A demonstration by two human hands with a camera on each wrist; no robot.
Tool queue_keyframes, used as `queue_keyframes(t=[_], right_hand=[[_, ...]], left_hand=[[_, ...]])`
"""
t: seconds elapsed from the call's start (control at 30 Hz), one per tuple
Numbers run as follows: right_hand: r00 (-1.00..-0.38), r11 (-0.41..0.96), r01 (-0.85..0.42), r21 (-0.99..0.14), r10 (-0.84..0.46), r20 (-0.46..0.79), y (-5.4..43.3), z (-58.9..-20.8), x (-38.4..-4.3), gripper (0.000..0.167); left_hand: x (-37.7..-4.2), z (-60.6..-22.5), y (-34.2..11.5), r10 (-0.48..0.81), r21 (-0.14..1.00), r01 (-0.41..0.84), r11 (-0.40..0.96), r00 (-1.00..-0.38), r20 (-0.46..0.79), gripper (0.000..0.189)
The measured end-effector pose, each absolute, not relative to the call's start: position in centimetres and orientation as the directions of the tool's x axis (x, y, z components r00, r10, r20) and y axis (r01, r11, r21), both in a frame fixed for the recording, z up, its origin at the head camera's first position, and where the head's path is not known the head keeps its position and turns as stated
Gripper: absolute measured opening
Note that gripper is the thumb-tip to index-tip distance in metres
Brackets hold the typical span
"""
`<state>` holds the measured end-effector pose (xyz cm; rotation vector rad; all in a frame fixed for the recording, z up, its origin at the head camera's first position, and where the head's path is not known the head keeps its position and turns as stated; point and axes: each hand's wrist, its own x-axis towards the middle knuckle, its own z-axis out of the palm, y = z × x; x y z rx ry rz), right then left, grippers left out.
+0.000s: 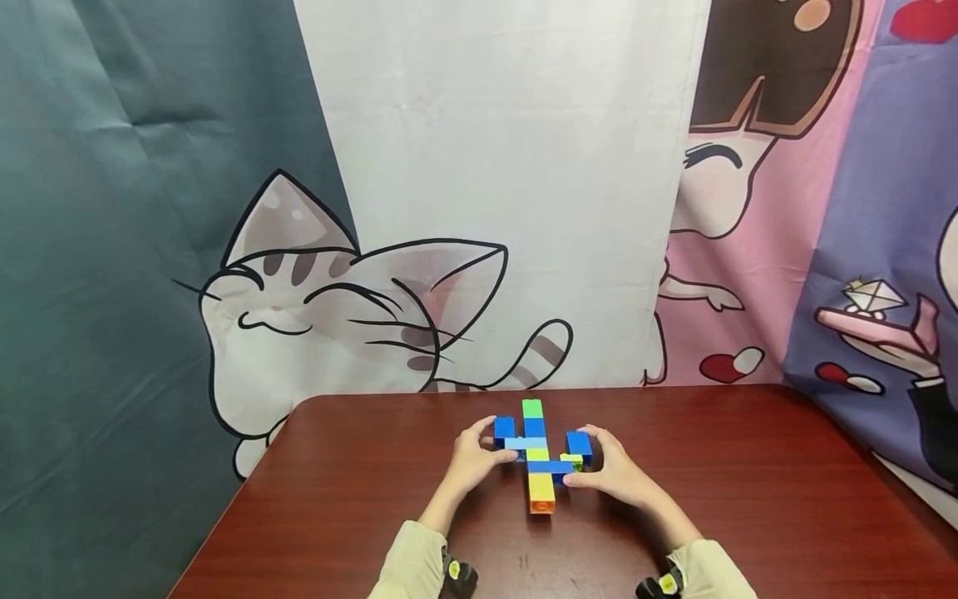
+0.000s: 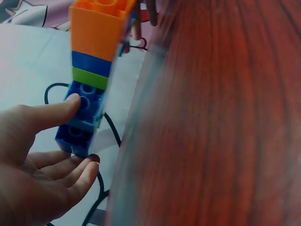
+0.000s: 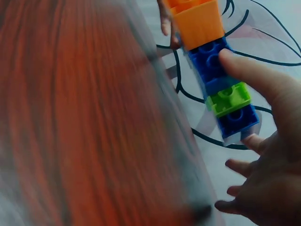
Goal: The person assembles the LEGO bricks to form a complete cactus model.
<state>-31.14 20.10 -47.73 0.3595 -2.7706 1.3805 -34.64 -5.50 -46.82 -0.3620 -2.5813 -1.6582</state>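
A toy brick model [image 1: 537, 456] lies between my hands, long and narrow with a side arm on each side. Its spine runs from a green brick [image 1: 532, 408] at the far end to a yellow and orange end [image 1: 541, 505] near me. My left hand [image 1: 471, 457] pinches the left arm, its thumb on a blue brick [image 2: 87, 110] and fingertips at the outer blue brick [image 2: 73, 140]. On the other side, my right hand [image 1: 619, 472] pinches the right arm, which has a lime piece [image 3: 230, 99] and an outer blue brick [image 3: 239, 121]. Whether the model touches the table is unclear.
The reddish-brown wooden table [image 1: 337, 499] spreads around both hands. Behind its far edge hangs a cloth backdrop [image 1: 494, 166] printed with a cartoon cat and figures. Dark wrist cameras [image 1: 459, 576] are strapped at the sleeve cuffs.
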Motion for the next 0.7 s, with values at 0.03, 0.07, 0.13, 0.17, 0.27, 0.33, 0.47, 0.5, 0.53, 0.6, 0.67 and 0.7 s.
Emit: queue_keyframes(t=[0.03, 0.07, 0.13, 0.17, 0.27, 0.33, 0.47, 0.5, 0.53, 0.6, 0.67, 0.7], right_hand=[[-0.975, 0.591, -0.208, -0.779, -0.189, 0.117, 20.1, -47.8, -31.2, 0.089], [-0.977, 0.600, -0.198, -0.775, -0.185, 0.106, 20.0, -47.9, -31.2, 0.089], [-0.980, 0.607, -0.177, -0.775, -0.181, 0.082, 19.9, -48.1, -31.1, 0.089], [-0.981, 0.609, -0.170, -0.774, -0.182, 0.072, 19.9, -48.1, -31.1, 0.089], [-0.981, 0.607, -0.156, -0.779, -0.189, 0.050, 19.7, -48.2, -31.0, 0.089], [-0.980, 0.613, -0.157, -0.774, -0.195, 0.044, 19.6, -48.2, -31.0, 0.090], [-0.978, 0.630, -0.167, -0.758, -0.203, 0.047, 19.6, -48.3, -31.0, 0.090], [-0.978, 0.634, -0.169, -0.755, -0.203, 0.048, 19.6, -48.3, -31.0, 0.090], [-0.978, 0.636, -0.169, -0.753, -0.202, 0.049, 19.6, -48.3, -31.0, 0.090], [-0.978, 0.639, -0.169, -0.751, -0.202, 0.048, 19.7, -48.4, -31.0, 0.090], [-0.978, 0.644, -0.171, -0.746, -0.203, 0.048, 19.7, -48.3, -31.2, 0.091], [-0.978, 0.646, -0.172, -0.743, -0.205, 0.048, 19.7, -48.3, -31.2, 0.091]], left_hand=[[-34.7, -46.9, -5.6, 0.174, 0.890, 0.220, 0.399, -0.971, 0.162, 0.068], [-34.7, -47.0, -5.7, 0.181, 0.892, 0.216, 0.397, -0.971, 0.155, 0.068], [-34.7, -47.2, -5.9, 0.194, 0.898, 0.210, 0.387, -0.970, 0.143, 0.068], [-34.7, -47.4, -6.0, 0.199, 0.898, 0.208, 0.387, -0.970, 0.139, 0.067], [-34.7, -47.7, -6.2, 0.201, 0.908, 0.185, 0.375, -0.973, 0.115, 0.066], [-34.7, -48.0, -6.3, 0.195, 0.915, 0.166, 0.367, -0.976, 0.099, 0.066], [-34.7, -48.4, -6.3, 0.188, 0.928, 0.140, 0.346, -0.979, 0.077, 0.066], [-34.7, -48.5, -6.3, 0.189, 0.930, 0.136, 0.341, -0.979, 0.074, 0.067], [-34.7, -48.6, -6.3, 0.190, 0.932, 0.133, 0.336, -0.979, 0.072, 0.067], [-34.8, -48.7, -6.2, 0.187, 0.936, 0.123, 0.329, -0.980, 0.063, 0.068], [-34.9, -48.8, -6.1, 0.181, 0.938, 0.116, 0.325, -0.982, 0.059, 0.067], [-35.0, -48.8, -6.0, 0.176, 0.938, 0.115, 0.326, -0.983, 0.060, 0.067]])
